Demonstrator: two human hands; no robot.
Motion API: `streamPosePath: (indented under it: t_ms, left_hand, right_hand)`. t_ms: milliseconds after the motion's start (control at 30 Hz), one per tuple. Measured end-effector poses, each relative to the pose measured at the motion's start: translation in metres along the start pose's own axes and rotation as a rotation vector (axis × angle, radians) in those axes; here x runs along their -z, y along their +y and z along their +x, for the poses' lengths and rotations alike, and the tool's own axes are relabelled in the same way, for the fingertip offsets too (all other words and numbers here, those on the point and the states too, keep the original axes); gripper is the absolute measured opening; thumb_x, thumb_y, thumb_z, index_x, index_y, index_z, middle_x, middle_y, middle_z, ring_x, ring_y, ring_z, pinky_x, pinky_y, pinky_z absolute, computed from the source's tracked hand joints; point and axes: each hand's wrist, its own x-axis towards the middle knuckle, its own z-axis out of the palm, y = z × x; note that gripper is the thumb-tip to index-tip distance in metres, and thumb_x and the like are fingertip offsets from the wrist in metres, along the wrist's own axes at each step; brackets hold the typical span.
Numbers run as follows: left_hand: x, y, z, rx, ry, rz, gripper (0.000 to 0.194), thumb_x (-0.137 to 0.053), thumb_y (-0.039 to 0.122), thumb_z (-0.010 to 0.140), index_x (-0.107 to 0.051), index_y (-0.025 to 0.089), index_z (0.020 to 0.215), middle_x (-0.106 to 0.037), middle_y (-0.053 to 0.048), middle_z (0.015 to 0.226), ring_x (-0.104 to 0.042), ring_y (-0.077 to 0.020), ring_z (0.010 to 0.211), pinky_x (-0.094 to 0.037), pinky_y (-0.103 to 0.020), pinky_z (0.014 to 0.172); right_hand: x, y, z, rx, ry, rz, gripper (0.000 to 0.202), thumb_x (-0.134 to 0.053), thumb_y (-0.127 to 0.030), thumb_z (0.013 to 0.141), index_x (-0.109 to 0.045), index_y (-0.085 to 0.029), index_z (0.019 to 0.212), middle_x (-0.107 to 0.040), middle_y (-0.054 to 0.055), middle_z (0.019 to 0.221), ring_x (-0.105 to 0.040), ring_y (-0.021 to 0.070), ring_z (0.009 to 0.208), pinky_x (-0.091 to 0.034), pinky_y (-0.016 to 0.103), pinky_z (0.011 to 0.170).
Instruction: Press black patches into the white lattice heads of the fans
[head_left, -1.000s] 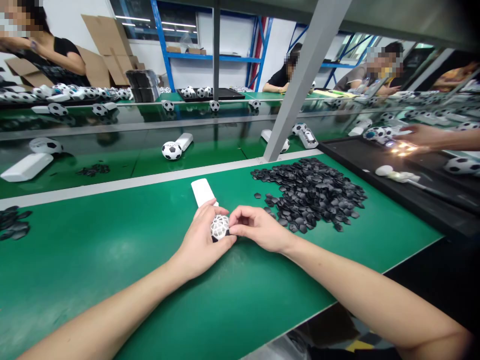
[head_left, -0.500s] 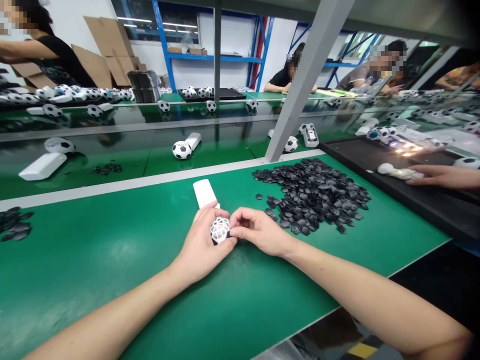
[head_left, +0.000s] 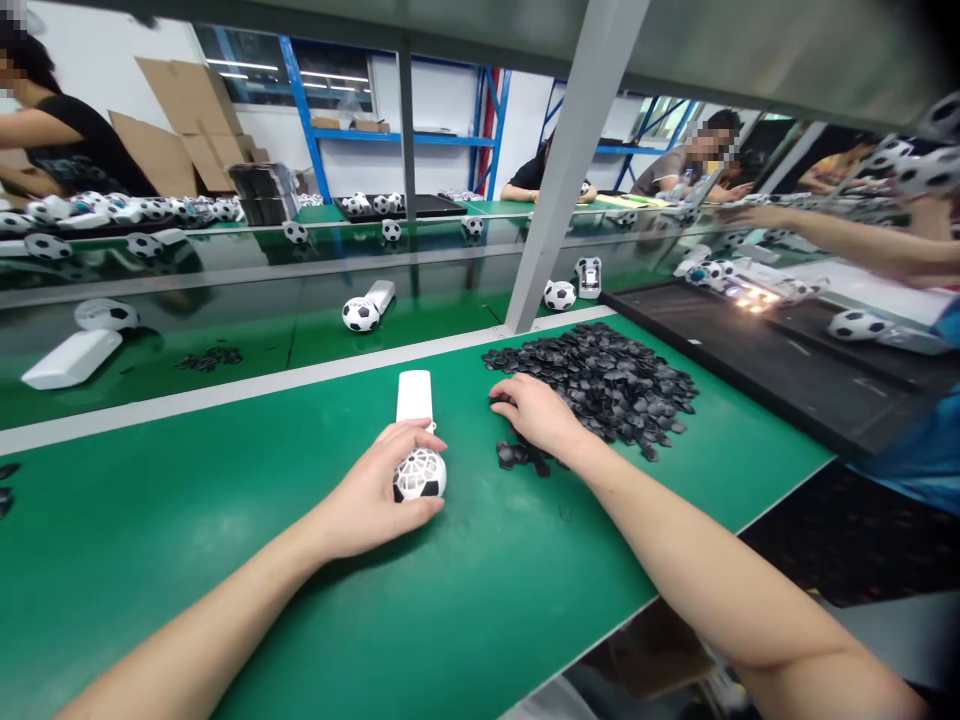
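My left hand point(head_left: 373, 497) is wrapped round a white soccer ball-shaped part point(head_left: 420, 474) with an openwork top and black patches on its lower side. A white flat-sided handle point(head_left: 415, 396) extends from behind the ball toward the far side of the table. My right hand point(head_left: 541, 412) is at the left edge of a pile of black pentagon pieces point(head_left: 630, 380). Its thumb and forefinger are pinched together with a dark piece between them, partly hidden by the fingers. More black pieces point(head_left: 517, 456) lie just below that hand.
A grey metal post point(head_left: 559, 170) rises beyond the green table point(head_left: 300, 600). Past the pale rail, a belt carries soccer ball parts point(head_left: 361, 314) with white handles. A black tray point(head_left: 780, 370) stands at the right, where another person's arm point(head_left: 847, 228) reaches across.
My right hand has left the ball and moved up and right to the black pieces. My left hand still holds the ball. The co-worker's hand has moved off the tray.
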Motion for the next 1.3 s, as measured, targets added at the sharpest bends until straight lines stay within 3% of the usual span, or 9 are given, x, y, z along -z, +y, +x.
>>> streamPosePath:
  t_ms: [133, 233, 400, 467, 600, 867, 1067, 1300]
  left_hand:
    - [-0.007, 0.003, 0.000, 0.059, 0.120, 0.056, 0.044, -0.067, 0.041, 0.064, -0.051, 0.024, 0.102, -0.039, -0.007, 0.119, -0.031, -0.0292, 0.120, -0.029, -0.048, 0.100]
    - [-0.006, 0.005, -0.001, 0.124, 0.185, 0.089, 0.042, -0.066, 0.038, 0.065, -0.051, 0.023, 0.101, -0.043, -0.006, 0.106, -0.038, -0.0279, 0.110, -0.035, -0.048, 0.095]
    - [0.005, 0.004, -0.001, 0.055, 0.029, 0.024, 0.039, -0.064, 0.026, 0.066, -0.050, 0.024, 0.103, -0.046, -0.003, 0.103, -0.045, -0.0227, 0.100, -0.038, -0.040, 0.090]
    - [0.006, 0.003, -0.002, 0.063, 0.037, 0.009, 0.043, -0.065, 0.026, 0.065, -0.050, 0.025, 0.105, -0.044, -0.003, 0.108, -0.043, -0.0231, 0.105, -0.036, -0.040, 0.094]
    - [0.005, 0.003, -0.002, 0.147, 0.052, -0.029, 0.046, -0.067, 0.027, 0.064, -0.050, 0.026, 0.107, -0.041, -0.003, 0.102, -0.046, -0.0210, 0.098, -0.039, -0.038, 0.089]
    - [0.020, 0.001, -0.001, 0.044, -0.144, -0.061, 0.050, -0.056, 0.016, 0.068, -0.044, 0.026, 0.116, -0.044, -0.002, 0.111, -0.049, -0.0188, 0.098, -0.041, -0.033, 0.088]
    - [0.012, 0.002, -0.003, 0.047, -0.043, -0.005, 0.046, -0.054, 0.014, 0.066, -0.047, 0.023, 0.110, -0.046, -0.003, 0.111, -0.047, -0.0205, 0.103, -0.042, -0.032, 0.086]
    - [0.003, 0.005, 0.002, 0.099, 0.075, 0.070, 0.040, -0.061, 0.033, 0.070, -0.050, 0.022, 0.106, -0.049, -0.004, 0.108, -0.049, -0.0203, 0.100, -0.042, -0.033, 0.087]
  right_hand:
    - [-0.002, -0.001, -0.002, 0.048, -0.024, 0.018, 0.011, -0.055, -0.011, 0.079, -0.063, -0.018, 0.076, -0.059, 0.005, 0.080, -0.055, 0.0177, 0.077, -0.040, 0.028, 0.071]
    - [-0.002, -0.008, -0.007, 0.113, -0.011, 0.103, 0.014, -0.053, -0.011, 0.079, -0.061, -0.019, 0.087, -0.058, 0.001, 0.075, -0.053, 0.0140, 0.068, -0.041, 0.025, 0.065]
    - [-0.003, -0.020, -0.017, 0.201, -0.027, 0.504, 0.012, -0.052, -0.021, 0.082, -0.060, -0.019, 0.091, -0.060, 0.000, 0.081, -0.054, 0.0128, 0.069, -0.044, 0.025, 0.063]
    - [-0.004, -0.025, -0.020, 0.228, -0.055, 0.595, 0.014, -0.054, -0.022, 0.081, -0.060, -0.019, 0.093, -0.061, 0.002, 0.085, -0.055, 0.0135, 0.074, -0.045, 0.026, 0.067]
    - [-0.003, -0.034, -0.026, 0.400, -0.002, 0.535, 0.009, -0.056, -0.021, 0.082, -0.065, -0.020, 0.086, -0.061, 0.002, 0.082, -0.055, 0.0142, 0.078, -0.043, 0.027, 0.072]
    - [-0.003, -0.044, -0.033, 0.492, -0.090, 0.586, 0.007, -0.055, -0.017, 0.083, -0.061, -0.018, 0.086, -0.062, 0.002, 0.083, -0.056, 0.0134, 0.077, -0.044, 0.025, 0.071]
    - [-0.006, -0.048, -0.039, 0.535, -0.085, 0.550, 0.009, -0.055, -0.018, 0.083, -0.061, -0.017, 0.089, -0.061, 0.002, 0.080, -0.055, 0.0135, 0.075, -0.045, 0.025, 0.070]
    - [-0.015, -0.052, -0.040, 0.600, -0.128, 0.620, 0.012, -0.052, -0.014, 0.085, -0.064, -0.015, 0.088, -0.064, 0.004, 0.084, -0.058, 0.0133, 0.079, -0.045, 0.025, 0.075]
